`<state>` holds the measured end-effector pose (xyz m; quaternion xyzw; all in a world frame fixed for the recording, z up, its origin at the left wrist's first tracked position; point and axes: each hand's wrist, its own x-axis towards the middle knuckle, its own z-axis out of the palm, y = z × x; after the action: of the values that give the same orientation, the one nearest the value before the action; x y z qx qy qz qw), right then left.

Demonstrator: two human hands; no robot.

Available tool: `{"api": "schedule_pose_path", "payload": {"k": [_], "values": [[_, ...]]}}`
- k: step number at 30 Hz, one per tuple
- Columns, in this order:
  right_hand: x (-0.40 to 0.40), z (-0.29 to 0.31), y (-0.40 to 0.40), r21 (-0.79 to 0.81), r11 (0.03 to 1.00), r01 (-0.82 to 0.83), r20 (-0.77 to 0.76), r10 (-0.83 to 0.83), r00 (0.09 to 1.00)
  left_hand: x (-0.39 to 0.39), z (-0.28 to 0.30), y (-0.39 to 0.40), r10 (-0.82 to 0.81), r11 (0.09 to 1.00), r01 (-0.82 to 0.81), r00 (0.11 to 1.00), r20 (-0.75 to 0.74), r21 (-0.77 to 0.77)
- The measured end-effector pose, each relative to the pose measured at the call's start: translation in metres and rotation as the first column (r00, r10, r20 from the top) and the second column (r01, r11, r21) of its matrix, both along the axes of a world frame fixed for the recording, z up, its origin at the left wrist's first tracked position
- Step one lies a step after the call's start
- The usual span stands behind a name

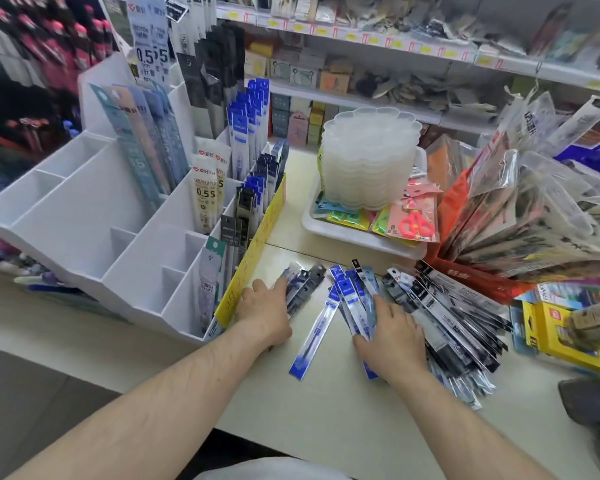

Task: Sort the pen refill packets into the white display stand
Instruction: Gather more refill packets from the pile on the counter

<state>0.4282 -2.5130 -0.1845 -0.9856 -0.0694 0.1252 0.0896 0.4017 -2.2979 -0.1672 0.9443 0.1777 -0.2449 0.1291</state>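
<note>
Now left hand flat, fingers spread on small dark packets, gripping nothing; right hand fingers curled round blue packets, probably lifting edge. Loose pile still large on counter. White display stand just left: right slots filled, left ones empty. Tray behind; near counter edge open

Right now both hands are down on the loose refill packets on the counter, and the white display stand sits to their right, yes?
Not quite: in the head view the white display stand sits to their left. Both the left hand and right hand do rest on the refill packets.
</note>
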Motion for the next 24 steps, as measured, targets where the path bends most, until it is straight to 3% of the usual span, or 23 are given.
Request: {"api": "schedule_pose_path", "payload": {"k": [4,9,12,15,19,24], "values": [[-0.002,0.002,-0.002,-0.034,0.999,-0.021,0.0,0.021,1.0,0.002,0.003,-0.002,0.058,0.998,-0.057,0.998,0.002,-0.027],[-0.005,0.005,-0.003,-0.024,0.997,0.077,0.019,-0.076,0.997,0.006,-0.004,-0.02,0.107,0.985,-0.102,0.994,-0.022,0.142],[-0.006,0.007,-0.003,0.017,0.994,0.11,0.007,-0.11,0.994,0.011,-0.008,-0.033,0.139,0.981,-0.133,0.99,-0.031,0.144],[-0.006,0.007,-0.003,0.035,0.995,0.097,-0.009,-0.096,0.995,0.018,-0.006,-0.044,0.099,0.981,-0.088,0.994,-0.054,0.173],[-0.004,0.006,-0.009,0.05,0.995,0.085,-0.009,-0.085,0.996,0.026,-0.004,-0.039,0.046,0.995,-0.04,0.997,-0.065,0.092],[-0.004,0.002,-0.012,0.029,0.999,0.036,0.065,-0.038,0.997,0.015,-0.002,-0.018,-0.023,0.995,0.026,0.999,-0.025,0.095]]}}
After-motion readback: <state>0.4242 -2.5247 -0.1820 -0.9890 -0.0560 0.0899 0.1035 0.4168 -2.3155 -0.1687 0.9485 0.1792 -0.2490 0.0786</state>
